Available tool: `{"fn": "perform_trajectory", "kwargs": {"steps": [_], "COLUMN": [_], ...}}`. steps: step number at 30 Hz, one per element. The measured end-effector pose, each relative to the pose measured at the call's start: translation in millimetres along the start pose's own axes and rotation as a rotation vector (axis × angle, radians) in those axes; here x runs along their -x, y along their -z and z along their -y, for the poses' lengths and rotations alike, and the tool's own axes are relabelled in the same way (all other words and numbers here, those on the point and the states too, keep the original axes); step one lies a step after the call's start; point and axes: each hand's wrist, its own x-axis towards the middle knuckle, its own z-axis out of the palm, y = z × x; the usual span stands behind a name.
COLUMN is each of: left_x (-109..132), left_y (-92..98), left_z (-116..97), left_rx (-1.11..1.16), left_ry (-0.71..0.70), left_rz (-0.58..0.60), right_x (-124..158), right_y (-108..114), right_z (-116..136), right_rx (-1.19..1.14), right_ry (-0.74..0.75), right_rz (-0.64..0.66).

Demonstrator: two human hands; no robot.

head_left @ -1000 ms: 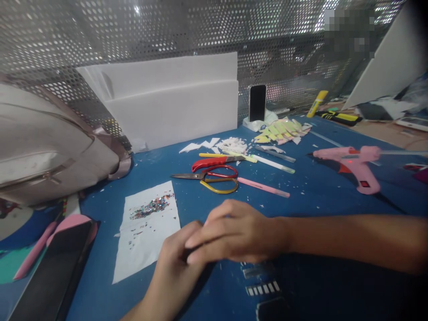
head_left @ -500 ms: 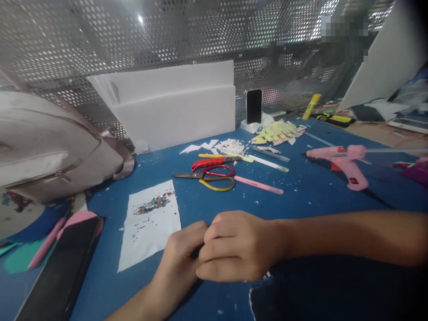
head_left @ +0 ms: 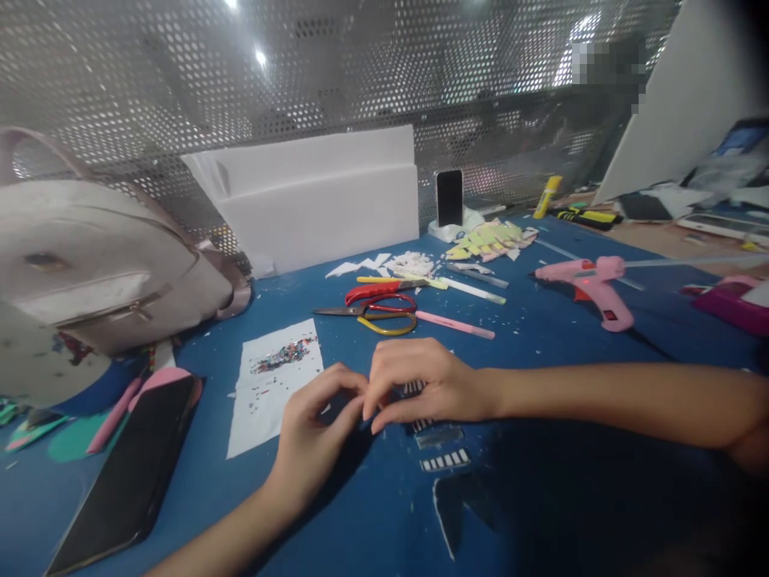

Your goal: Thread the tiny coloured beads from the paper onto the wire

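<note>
My left hand [head_left: 316, 433] and my right hand [head_left: 420, 383] meet fingertip to fingertip low over the blue table [head_left: 541, 353]. Both pinch at the same spot; what they pinch is too small and dark to make out. Under and just right of my right hand lie small striped strips [head_left: 444, 461] on the blue surface. A white paper sheet [head_left: 273, 385] with a little heap of glitter [head_left: 282, 355] lies just left of my left hand.
Scissors [head_left: 376, 308] and pens [head_left: 453, 324] lie behind the hands. A pink glue gun [head_left: 592, 280] is at the right, a dark phone [head_left: 129, 473] at the front left, a pale bag [head_left: 102, 264] at the left. White foam boards [head_left: 318, 200] lean on the perforated wall.
My hands have come apart from a stacked, overlapping hold to a fingertip pinch, and moved farther from me. The striped strips under my right hand now show.
</note>
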Motion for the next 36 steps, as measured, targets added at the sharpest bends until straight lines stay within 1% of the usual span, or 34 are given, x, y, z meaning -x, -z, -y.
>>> {"fn": "perform_trajectory", "kwargs": {"steps": [2,4,10,12,15,17,23,28,31,33,36], "left_x": [0,-1,-4,-4,-2,0,1,-1,-1,-1,-2], "left_y": [0.2,0.1,-1.2,-1.6,-2.0,-2.3,-2.4,-3.3,-3.7,-3.2,-1.8], "left_z": [2,3,3,2,1,1,3,3,1,0,2], "left_rx": [-0.003,-0.002,-0.008,-0.022,-0.052,-0.075,-0.135,-0.165,-0.175,-0.182,-0.201], "left_ry": [0.033,0.055,0.029,0.013,-0.015,-0.032,-0.054,-0.081,-0.103,-0.119,-0.135], "left_rz": [-0.034,-0.044,-0.034,-0.030,-0.009,0.000,-0.014,-0.023,-0.026,-0.026,-0.034], "right_x": [-1,-3,-5,-5,-5,-6,-8,-12,-13,-14,-14], "right_y": [0,1,0,-1,-2,-1,2,6,6,6,5], "right_z": [2,5,8,7,5,3,2,4,3,5,11], "right_rx": [-0.051,-0.072,0.019,0.016,-0.037,-0.054,-0.099,-0.099,-0.172,-0.224,-0.245], "right_ry": [-0.014,-0.022,-0.032,-0.082,-0.214,-0.268,-0.320,-0.415,-0.478,-0.481,-0.448], "right_rz": [-0.010,-0.018,-0.026,-0.051,-0.157,-0.188,-0.140,-0.105,-0.093,-0.118,-0.178]}}
